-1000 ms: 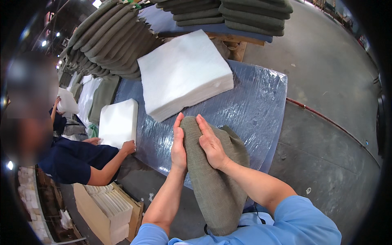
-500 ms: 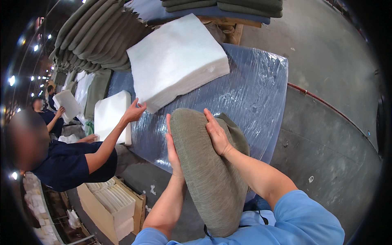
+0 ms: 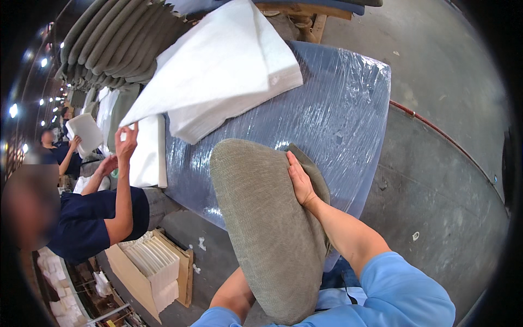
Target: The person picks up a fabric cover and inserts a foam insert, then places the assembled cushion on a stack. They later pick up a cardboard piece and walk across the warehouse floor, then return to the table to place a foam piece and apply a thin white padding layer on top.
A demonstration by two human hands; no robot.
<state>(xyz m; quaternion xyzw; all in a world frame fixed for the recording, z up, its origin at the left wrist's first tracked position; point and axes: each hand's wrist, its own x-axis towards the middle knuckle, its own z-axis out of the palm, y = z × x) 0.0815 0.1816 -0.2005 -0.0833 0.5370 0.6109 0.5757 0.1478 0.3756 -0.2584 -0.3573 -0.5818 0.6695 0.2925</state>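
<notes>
A grey-green fabric cushion stands tilted in front of me, its lower end against my body. My right hand lies flat along its right side, fingers stretched out, beside a loose fabric flap. From the lower edge my left forearm goes behind the cushion, which hides that hand. Beyond it lies a stack of white batting sheets on a plastic-wrapped table. A co-worker's hand pinches a corner of the top batting sheet, lifting it leftward.
A white foam block is near the co-worker in the dark shirt. Grey-green cushions are piled at the back left. A cardboard box of white pieces stands on the floor. A red hose crosses the floor at right.
The cushion has turned, showing more of its broad face. My left hand has gone from its left side to behind it. The co-worker has pulled the top batting sheet's corner up and left.
</notes>
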